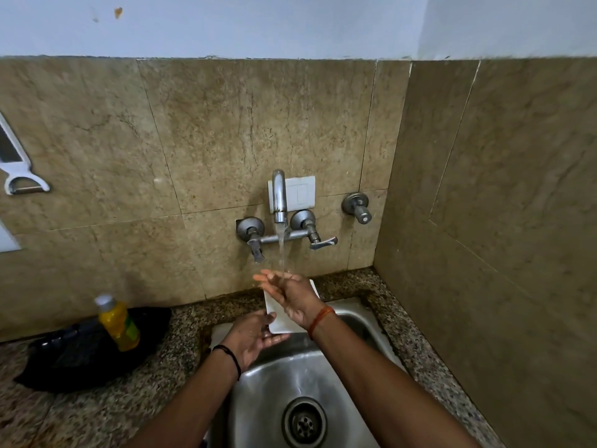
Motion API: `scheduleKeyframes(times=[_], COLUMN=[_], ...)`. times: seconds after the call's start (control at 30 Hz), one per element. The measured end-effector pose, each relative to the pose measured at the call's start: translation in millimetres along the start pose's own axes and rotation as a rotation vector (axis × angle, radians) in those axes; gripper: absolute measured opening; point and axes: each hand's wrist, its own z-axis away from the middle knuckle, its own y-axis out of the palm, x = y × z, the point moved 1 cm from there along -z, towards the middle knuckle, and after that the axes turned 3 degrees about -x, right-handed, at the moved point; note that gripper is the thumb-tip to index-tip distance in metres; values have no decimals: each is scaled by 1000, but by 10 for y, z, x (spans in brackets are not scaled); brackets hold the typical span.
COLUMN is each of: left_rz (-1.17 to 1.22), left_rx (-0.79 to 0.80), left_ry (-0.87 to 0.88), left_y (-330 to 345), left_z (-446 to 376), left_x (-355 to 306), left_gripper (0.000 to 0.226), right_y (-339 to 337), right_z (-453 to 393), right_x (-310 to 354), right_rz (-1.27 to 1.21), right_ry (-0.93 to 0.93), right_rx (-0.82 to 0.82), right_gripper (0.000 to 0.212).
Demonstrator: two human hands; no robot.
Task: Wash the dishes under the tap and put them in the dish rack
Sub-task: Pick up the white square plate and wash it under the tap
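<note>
You are rinsing a white plate [280,321] under the tap [279,202], just below the middle of the frame, over the back edge of the sink [268,392]. Water is running in a thin stream from the spout onto the back of your right hand [290,295].

Your left hand [255,334] is gripping the plate by its lower left edge, thumb over the rim, holding it tilted up toward the wall. Your right hand is lying flat across the plate's face with fingers spread and straight, rubbing and not grasping; so the left grip is closed on the plate, the right one is released.

Judging by this, you are in the washing step, with racking not yet begun. No dish rack is showing anywhere in the frame, so the next move is likely calling for a turn away from the sink, with the wet plate held firmly, since it is probably slippery. A two-handed hold would be safer before lifting it clear.

At lower left a yellow bottle [118,323] is standing on a black cloth [80,360] on the worktop [106,415].
</note>
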Motion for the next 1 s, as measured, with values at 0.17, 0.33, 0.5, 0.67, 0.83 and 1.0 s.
scheduleKeyframes(times=[0.17, 0.33, 0.5, 0.67, 0.83, 1.0], left_rz=[-38, -78, -125, -404, -1385, -2009], left_rx=[-30, -45, -58, -124, -283, -162], left_ry=[-2, 7, 49, 163, 593, 720], left_y=[68, 135, 164, 300, 568, 889], left_z=[-29, -36, -66, -89, 13, 66], left_x=[-39, -50, -37, -224, -585, -693], left_gripper=[17, 18, 23, 17, 17, 22], right_y=[10, 110, 21, -152, -475, -554], right_z=[-62, -117, -72, -159, -239, -292], right_x=[8, 0, -8, 153, 415, 604], right_rz=[282, 214, 202, 282, 113, 68], right_ry=[-47, -32, -53, -184, -191, -137], right_rx=[-230, -126, -34, -518, -641, -559], right_gripper=[41, 33, 18, 46, 24, 19])
